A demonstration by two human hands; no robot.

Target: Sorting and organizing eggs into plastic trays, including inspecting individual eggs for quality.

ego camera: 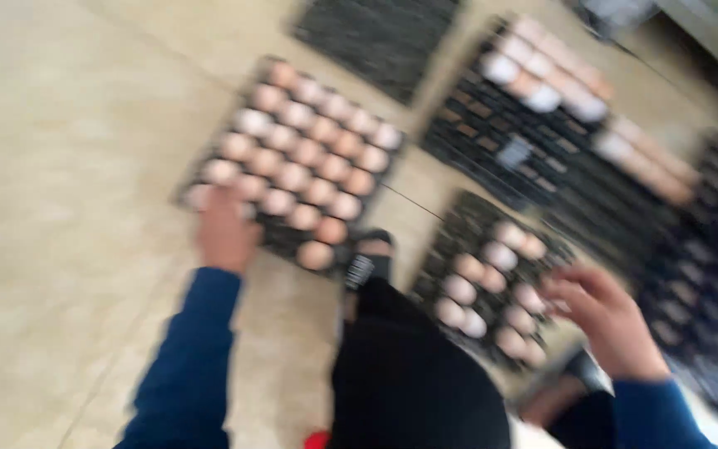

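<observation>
Left hand rests on the near edge of a full egg tray on the floor; grip unclear through blur. Right hand, fingers loosely spread and empty, hovers beside a half-filled tray.

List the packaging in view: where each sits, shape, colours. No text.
Nearly full dark egg tray: floor, under left hand; rectangular, pale eggs.
Partly filled dark egg tray: floor, by right hand.
Empty dark tray: top centre.
Stacked dark trays: upper right, few eggs.
All blurred.
</observation>
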